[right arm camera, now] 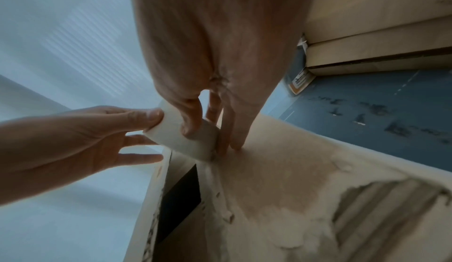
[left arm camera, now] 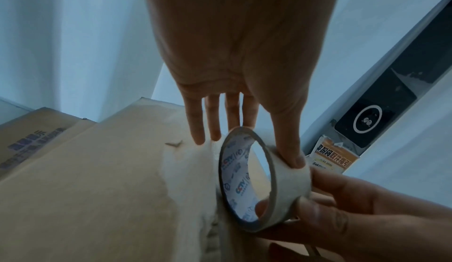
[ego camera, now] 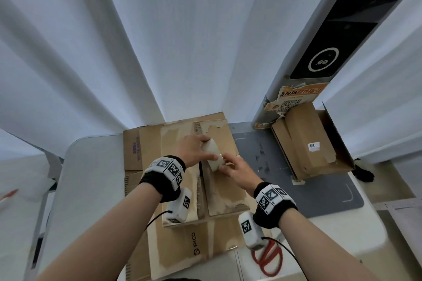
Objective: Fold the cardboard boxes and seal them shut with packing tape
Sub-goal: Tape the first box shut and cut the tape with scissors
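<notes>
A worn cardboard box (ego camera: pixel 226 191) stands mid-table with its top flaps folded down; a dark gap (right arm camera: pixel 181 198) shows between them. Both hands hold a whitish tape roll (ego camera: pixel 213 155) on edge over the seam. My left hand (ego camera: pixel 201 147) pinches it, thumb (left arm camera: pixel 291 150) on the outer face and fingers stretched out behind. My right hand (ego camera: pixel 222 162) grips the near part of the roll (left arm camera: pixel 288 185), thumb (right arm camera: pixel 190 119) on the outer face and one finger inside the ring. Its other fingertips touch the right flap (right arm camera: pixel 281 179).
Flattened cardboard with a PICO logo (ego camera: pixel 194 242) lies under the box. Red scissors (ego camera: pixel 269 258) lie at the near right. A second box (ego camera: pixel 308 141) sits at the back right on a grey mat (ego camera: pixel 319 194). White curtains hang behind the table.
</notes>
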